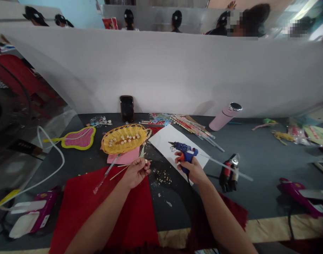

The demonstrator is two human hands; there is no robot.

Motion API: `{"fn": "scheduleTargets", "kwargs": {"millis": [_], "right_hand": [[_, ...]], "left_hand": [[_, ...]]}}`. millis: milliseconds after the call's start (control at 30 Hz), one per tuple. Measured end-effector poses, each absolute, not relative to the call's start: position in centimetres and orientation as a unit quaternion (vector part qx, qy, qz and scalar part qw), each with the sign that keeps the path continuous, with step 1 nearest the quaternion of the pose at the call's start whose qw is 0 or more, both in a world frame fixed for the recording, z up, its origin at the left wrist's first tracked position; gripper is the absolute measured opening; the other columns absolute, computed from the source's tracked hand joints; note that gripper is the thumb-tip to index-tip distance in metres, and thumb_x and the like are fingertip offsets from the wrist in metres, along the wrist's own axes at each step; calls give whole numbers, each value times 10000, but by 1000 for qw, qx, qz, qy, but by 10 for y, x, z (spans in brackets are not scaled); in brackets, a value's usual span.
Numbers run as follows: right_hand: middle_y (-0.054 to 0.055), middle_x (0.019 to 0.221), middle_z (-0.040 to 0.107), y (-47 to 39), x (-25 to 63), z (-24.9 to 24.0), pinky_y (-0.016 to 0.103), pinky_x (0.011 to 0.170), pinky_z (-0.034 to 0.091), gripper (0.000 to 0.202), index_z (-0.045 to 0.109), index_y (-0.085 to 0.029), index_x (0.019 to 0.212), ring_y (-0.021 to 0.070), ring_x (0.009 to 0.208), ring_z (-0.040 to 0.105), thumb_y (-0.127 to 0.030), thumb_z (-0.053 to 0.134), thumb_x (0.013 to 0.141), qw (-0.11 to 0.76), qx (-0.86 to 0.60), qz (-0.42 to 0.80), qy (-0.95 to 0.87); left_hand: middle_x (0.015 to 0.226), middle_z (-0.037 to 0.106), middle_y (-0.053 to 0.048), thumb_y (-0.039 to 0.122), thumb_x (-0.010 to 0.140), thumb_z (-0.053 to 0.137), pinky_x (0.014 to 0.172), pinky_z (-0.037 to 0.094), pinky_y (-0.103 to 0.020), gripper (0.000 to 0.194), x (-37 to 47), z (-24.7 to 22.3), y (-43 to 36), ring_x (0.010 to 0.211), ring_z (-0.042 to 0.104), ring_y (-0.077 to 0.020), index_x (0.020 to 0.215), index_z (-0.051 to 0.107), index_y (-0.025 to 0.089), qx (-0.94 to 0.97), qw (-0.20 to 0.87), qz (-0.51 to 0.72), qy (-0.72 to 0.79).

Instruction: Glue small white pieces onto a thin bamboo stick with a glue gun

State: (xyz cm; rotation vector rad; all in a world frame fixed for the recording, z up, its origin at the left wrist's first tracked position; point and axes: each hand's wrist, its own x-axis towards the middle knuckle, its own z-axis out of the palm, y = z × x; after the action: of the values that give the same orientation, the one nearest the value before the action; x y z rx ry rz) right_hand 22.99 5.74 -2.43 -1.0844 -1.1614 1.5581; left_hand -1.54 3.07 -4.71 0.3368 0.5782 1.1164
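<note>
My right hand (193, 168) is wrapped round a blue hot glue gun (187, 155), its nozzle pointing left over a white sheet of paper (163, 137). A long translucent glue stick (230, 165) juts out from the gun's back. Closed in a pinch, my left hand (137, 173) holds a small pale piece (146, 161) at its fingertips, to the left of the nozzle and apart from it. Thin wooden sticks (118, 173) show beside this hand. Small cut bits (163, 177) lie scattered on the dark table between my hands.
Behind my left hand stands a yellow woven basket (124, 131) with several small pale pieces inside. Red cloth (98, 208) lies under my left forearm. Pliers-like cutters (230, 173), a pink bottle (224, 116), a phone (126, 108) and a bundle of sticks (193, 127) surround the work area.
</note>
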Motion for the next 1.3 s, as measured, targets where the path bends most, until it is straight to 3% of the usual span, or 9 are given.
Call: {"fn": "scheduleTargets", "kwargs": {"millis": [167, 533, 1300], "right_hand": [[26, 702, 540, 49, 221, -20, 249, 543, 368, 292, 560, -149, 924, 115, 581, 463, -423, 540, 823, 365, -355, 658, -554], [9, 676, 464, 45, 214, -22, 248, 584, 328, 396, 508, -149, 798, 119, 623, 411, -519, 395, 880, 277, -319, 607, -673], [11, 707, 470, 43, 215, -33, 251, 593, 346, 333, 489, -157, 829, 121, 646, 433, -471, 399, 895, 278, -318, 606, -674]], "left_hand": [[785, 560, -31, 157, 764, 627, 579, 395, -223, 131, -15, -47, 32, 616, 460, -68, 675, 538, 119, 156, 794, 524, 266], [683, 540, -10, 186, 707, 691, 549, 394, -212, 195, -12, -41, 33, 588, 458, -74, 646, 514, 128, 149, 783, 519, 310], [675, 548, -14, 195, 722, 678, 564, 402, -214, 177, -12, -43, 32, 578, 465, -72, 662, 524, 133, 173, 781, 510, 316]]}}
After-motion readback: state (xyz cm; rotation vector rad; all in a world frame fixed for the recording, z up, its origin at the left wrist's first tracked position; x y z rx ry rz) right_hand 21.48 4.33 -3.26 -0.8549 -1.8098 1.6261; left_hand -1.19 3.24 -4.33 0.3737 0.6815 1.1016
